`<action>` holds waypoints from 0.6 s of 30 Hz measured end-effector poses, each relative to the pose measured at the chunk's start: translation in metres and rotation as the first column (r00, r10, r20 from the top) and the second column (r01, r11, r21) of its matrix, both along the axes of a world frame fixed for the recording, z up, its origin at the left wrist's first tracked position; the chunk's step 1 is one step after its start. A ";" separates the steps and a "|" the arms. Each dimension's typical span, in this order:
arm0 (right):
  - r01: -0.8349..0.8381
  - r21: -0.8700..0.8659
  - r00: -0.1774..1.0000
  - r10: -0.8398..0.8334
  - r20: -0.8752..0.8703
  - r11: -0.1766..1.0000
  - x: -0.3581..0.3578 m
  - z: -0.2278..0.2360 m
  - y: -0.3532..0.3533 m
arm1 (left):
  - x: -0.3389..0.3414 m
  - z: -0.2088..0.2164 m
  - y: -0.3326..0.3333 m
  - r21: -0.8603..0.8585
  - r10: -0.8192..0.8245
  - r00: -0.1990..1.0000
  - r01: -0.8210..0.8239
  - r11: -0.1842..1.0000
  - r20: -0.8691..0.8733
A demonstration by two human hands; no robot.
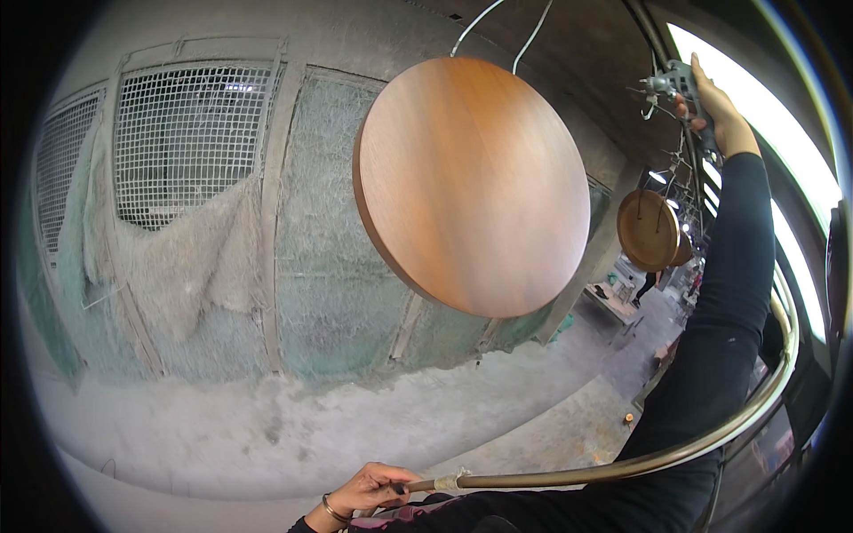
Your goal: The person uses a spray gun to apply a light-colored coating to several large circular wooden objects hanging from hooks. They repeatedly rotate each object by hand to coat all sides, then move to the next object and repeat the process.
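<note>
A round wooden disc (pixel 480 186), brown and glossy with a thick edge, hangs in front of me on two pale wire hooks. My right hand (pixel 711 102), arm raised at the upper right, is closed round the handle of a grey metal spray gun (pixel 673 83). The gun is held to the right of the disc and apart from it. Down at the lower middle, my left hand (pixel 371 489), with a bracelet at the wrist, grips a brown hose (pixel 569 475). From there the hose curves right across my dark sleeve and up. Fingertips of the left hand are partly hidden.
Behind the disc stands a wall of dusty filter panels (pixel 329 222) with an exposed white grid (pixel 191 133) at left. More round discs (pixel 649 231) hang farther back at right. Beyond them are a low table (pixel 613 304) and a person's legs (pixel 647 289). Bright lights (pixel 755 98) line the right.
</note>
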State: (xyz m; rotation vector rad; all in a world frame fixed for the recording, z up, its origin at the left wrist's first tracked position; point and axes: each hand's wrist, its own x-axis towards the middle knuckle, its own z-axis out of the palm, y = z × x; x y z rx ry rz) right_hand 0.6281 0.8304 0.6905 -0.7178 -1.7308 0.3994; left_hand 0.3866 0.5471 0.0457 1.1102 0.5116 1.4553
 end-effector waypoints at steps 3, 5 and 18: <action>-0.067 -0.121 0.989 0.082 0.123 0.990 -0.043 0.019 -0.011 | -0.010 0.017 -0.011 0.041 0.036 0.999 -0.036 0.999 -0.002; -0.143 -0.111 0.978 0.158 0.136 0.983 -0.085 0.030 -0.022 | -0.017 0.028 -0.016 0.044 0.022 1.000 -0.022 0.999 -0.004; -0.583 -0.317 0.722 0.655 0.220 0.749 -0.187 0.067 -0.006 | -0.012 0.037 -0.010 0.015 0.109 0.992 -0.111 0.994 0.064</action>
